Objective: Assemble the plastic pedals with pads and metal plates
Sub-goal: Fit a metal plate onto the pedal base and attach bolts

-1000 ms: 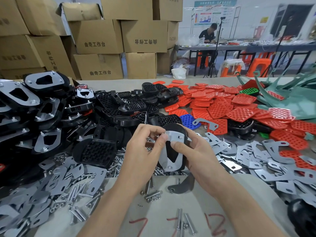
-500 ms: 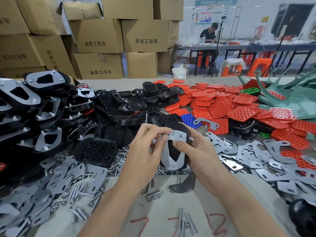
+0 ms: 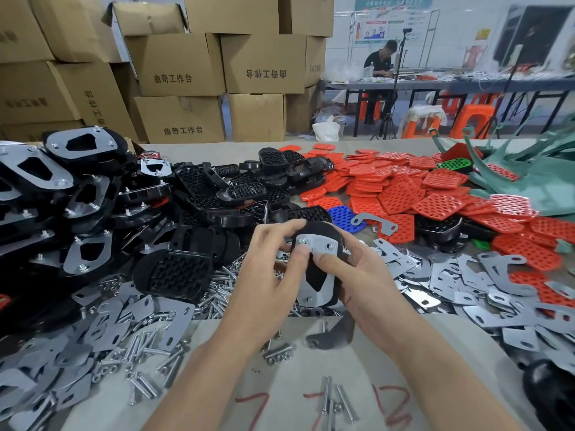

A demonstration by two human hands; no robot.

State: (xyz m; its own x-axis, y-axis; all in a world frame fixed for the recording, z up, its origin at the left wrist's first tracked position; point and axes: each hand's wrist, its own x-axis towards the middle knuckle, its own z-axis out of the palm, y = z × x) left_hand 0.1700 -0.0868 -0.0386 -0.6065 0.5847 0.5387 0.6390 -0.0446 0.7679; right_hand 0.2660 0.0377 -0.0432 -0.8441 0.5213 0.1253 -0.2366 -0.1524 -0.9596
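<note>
**Holding a plated pedal over the bench: stiff, light, and best gripped by the rim**

We hold one black oval plastic pedal (image 3: 323, 275) up off the bare grey tabletop (image 3: 298, 384), its underside turned toward us. A silver cut-out metal plate (image 3: 315, 244) lies flat on that underside, with small fastener heads showing at its upper corners and one at its lower tip.

Our right hand (image 3: 367, 281) cradles the pedal from the right, fingers wrapped behind it and the thumb pressing on the plate's upper band. Our left hand (image 3: 267, 275) closes on the pedal's upper left edge, thumb beside the top-left fastener and fingertips curled over the rim. Whether a nut sits under those fingertips we cannot tell.

We judge the pedal rigid and fairly light: moulded plastic with a thin steel sheet, unlikely to flex or break under finger pressure. The smooth plate looks slippery and its stamped edges may be sharp, so we would keep the grip on the thick plastic rim and use the thumbs only to pin the plate flat.

Left of the held pedal rises a heap of finished black pedals with plates (image 3: 62, 194). Beyond it lies a spread of red perforated pads (image 3: 404, 188). To its right lie loose silver plates (image 3: 466, 284), and below left a scatter of silver bolts (image 3: 149, 346).
</note>
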